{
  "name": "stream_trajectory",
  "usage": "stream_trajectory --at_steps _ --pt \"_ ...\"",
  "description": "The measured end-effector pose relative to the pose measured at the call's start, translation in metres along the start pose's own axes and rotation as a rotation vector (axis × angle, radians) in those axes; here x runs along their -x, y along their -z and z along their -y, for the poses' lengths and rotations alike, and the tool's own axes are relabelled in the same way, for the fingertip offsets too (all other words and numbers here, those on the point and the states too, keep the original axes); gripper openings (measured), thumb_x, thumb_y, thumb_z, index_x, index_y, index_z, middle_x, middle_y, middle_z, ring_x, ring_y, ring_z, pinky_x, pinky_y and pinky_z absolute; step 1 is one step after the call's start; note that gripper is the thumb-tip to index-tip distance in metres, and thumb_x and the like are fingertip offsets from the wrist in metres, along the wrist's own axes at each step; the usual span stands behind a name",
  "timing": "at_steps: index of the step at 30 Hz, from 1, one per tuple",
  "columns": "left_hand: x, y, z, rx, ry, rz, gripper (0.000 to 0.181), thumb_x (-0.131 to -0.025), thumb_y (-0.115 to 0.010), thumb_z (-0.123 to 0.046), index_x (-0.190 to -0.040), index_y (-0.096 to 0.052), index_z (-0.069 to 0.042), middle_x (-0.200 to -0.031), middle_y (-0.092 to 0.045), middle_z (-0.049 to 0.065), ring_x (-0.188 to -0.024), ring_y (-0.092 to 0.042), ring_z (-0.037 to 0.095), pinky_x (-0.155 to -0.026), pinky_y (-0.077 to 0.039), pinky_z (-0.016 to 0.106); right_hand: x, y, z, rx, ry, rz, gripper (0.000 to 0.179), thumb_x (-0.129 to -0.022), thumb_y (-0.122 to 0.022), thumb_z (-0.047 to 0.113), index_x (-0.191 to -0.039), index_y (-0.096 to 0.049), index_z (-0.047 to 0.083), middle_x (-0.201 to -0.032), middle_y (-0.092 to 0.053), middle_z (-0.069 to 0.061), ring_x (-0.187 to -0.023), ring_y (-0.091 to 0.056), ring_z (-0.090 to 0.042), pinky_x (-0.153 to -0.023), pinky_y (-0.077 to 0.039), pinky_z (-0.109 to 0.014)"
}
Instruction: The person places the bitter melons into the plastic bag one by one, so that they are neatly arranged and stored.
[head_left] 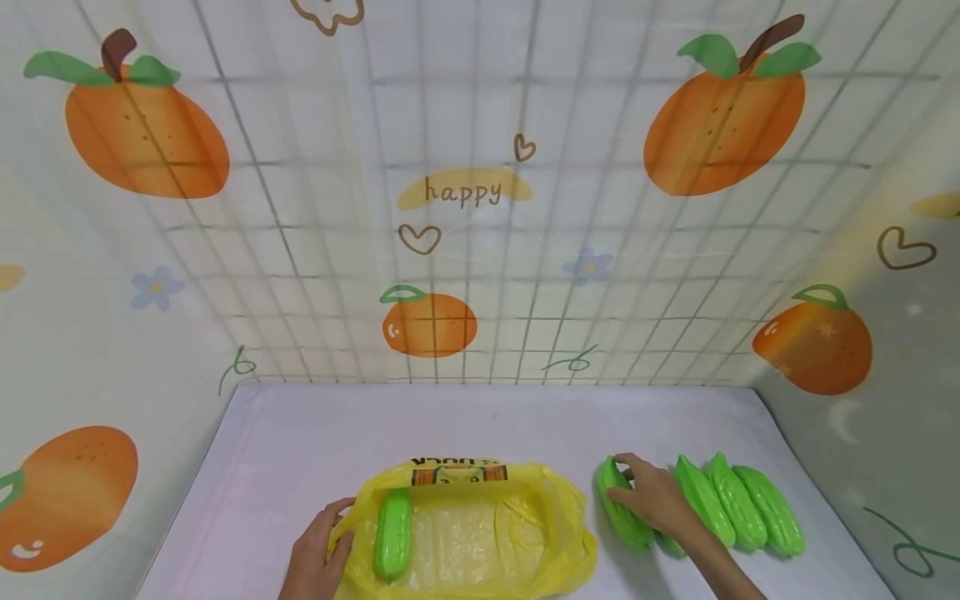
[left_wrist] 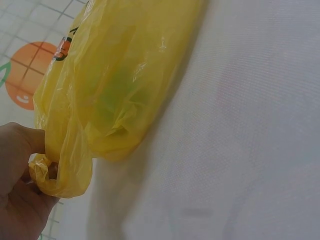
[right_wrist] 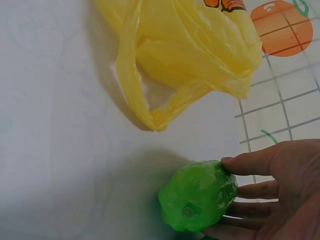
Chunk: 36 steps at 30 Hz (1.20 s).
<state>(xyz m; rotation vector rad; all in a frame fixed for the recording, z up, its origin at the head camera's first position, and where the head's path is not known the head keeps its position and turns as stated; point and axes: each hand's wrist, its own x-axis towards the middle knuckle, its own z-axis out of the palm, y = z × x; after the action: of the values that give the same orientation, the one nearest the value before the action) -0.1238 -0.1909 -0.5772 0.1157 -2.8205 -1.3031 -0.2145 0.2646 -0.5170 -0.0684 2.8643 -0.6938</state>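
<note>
A yellow plastic bag (head_left: 558,525) lies wide-mouthed on the table, with one glossy green bitter melon (head_left: 393,533) inside at its left end. My left hand (head_left: 318,554) holds the bag's left handle; in the left wrist view the handle loop (left_wrist: 75,180) runs through the fingers. To the right of the bag, my right hand (head_left: 656,500) grips another bitter melon (head_left: 618,508) between thumb and fingers. That melon's blunt, lobed end (right_wrist: 192,200) faces the right wrist camera. The bag's right handle (right_wrist: 131,85) hangs loose near it.
Several more bitter melons (head_left: 738,504) lie side by side to the right of my right hand, one partly hidden under the wrist. A white cloth covers the table (head_left: 300,433). Behind it rises a curtain (head_left: 495,275) printed with oranges and grid lines.
</note>
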Motion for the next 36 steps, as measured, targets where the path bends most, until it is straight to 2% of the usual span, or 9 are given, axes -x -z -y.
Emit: stream_trajectory --at_steps 11,19,23,29,36 --pt "-0.0004 0.0017 -0.0010 -0.010 -0.012 -0.011 0.039 -0.091 -0.057 -0.013 -0.127 -0.047 -0.020 -0.090 -0.054 -0.008 -0.080 -0.053 0.005 -0.069 -0.048 0.023 0.0010 0.0035 0.0016 -0.039 -0.005 0.006 0.059 -0.080 -0.068 0.023 -0.126 -0.044 -0.007 -0.106 -0.059 -0.025 -0.093 -0.058 -0.037 -0.071 -0.049 -0.044" --pt "-0.0006 0.0046 -0.0039 0.010 -0.016 -0.004 0.037 -0.091 -0.057 -0.015 -0.127 -0.048 -0.021 -0.094 -0.055 -0.007 -0.083 -0.055 0.007 -0.070 -0.048 0.024 0.0016 0.0018 -0.0004 -0.065 0.022 -0.011 0.058 -0.081 -0.068 0.022 -0.126 -0.045 -0.007 -0.106 -0.059 -0.027 -0.095 -0.057 -0.040 -0.072 -0.049 -0.046" --pt "-0.0007 0.0048 -0.0042 0.012 -0.022 -0.003 0.038 -0.091 -0.057 -0.013 -0.127 -0.048 -0.020 -0.095 -0.055 -0.007 -0.085 -0.054 0.007 -0.072 -0.048 0.026 0.0009 0.0014 -0.0009 -0.065 -0.001 -0.003 0.059 -0.081 -0.068 0.025 -0.126 -0.044 -0.006 -0.108 -0.058 -0.027 -0.097 -0.056 -0.041 -0.073 -0.049 -0.047" --pt "-0.0007 0.0037 -0.0043 0.016 -0.011 -0.001 0.038 -0.091 -0.056 -0.013 -0.127 -0.048 -0.021 -0.094 -0.055 -0.008 -0.085 -0.054 0.006 -0.073 -0.048 0.026 0.0017 0.0023 -0.0012 -0.106 -0.005 0.001 0.061 -0.081 -0.068 0.026 -0.127 -0.043 -0.006 -0.110 -0.057 -0.028 -0.102 -0.052 -0.045 -0.078 -0.047 -0.051" --pt "-0.0007 0.0026 -0.0031 0.018 -0.032 -0.010 0.038 -0.091 -0.056 -0.012 -0.127 -0.048 -0.021 -0.089 -0.054 -0.009 -0.080 -0.054 0.005 -0.071 -0.048 0.025 0.0063 0.0055 0.0009 -0.170 0.022 -0.010 0.060 -0.082 -0.068 0.028 -0.128 -0.045 -0.003 -0.112 -0.057 -0.027 -0.105 -0.050 -0.046 -0.080 -0.045 -0.053"
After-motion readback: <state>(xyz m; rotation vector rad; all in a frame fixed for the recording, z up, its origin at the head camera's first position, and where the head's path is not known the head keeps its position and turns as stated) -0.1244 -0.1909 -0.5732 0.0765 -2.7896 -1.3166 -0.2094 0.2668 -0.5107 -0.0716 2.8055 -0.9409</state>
